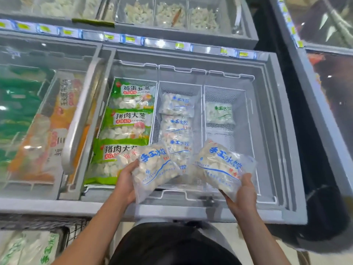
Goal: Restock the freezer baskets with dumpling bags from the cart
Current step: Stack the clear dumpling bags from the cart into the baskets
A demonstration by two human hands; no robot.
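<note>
Fingers of the left hand (127, 176) curl under one clear blue-printed dumpling bag (155, 169), thumb on its upper edge, while the right hand (243, 190) cups a second blue-printed bag (219, 165) from beneath, its fingers mostly hidden under the plastic; both bags hang above the near rim of the open chest freezer (286, 169), at about 6 o'clock of the opening. As a judgement, the restock is partly done. The left wire basket (155, 119), at 9 o'clock, looks full with three green-labelled bags (129, 119) laid in a row. The middle basket (199, 115) holds a column of blue-printed bags (176, 119) running from 12 toward 6 o'clock, so it seems nearly filled. The right basket (246, 119), at 3 o'clock, carries a single green-printed bag (219, 113) at its far end and bare mesh nearer the person, so most of the remaining room is there. More bags (28, 247) show in the cart (72, 226) at 7 o'clock, below the freezer front, so stock is left to move. Around: the slid-aside glass lid (80, 115) with its handle lies over the neighbouring section at 9 o'clock, price tags (129, 39) line the far rim at 12 o'clock, and another freezer (324, 77) stands at 2 o'clock. Nothing blocks the baskets; only the held bags themselves cover the near ends of the middle and right ones.
</note>
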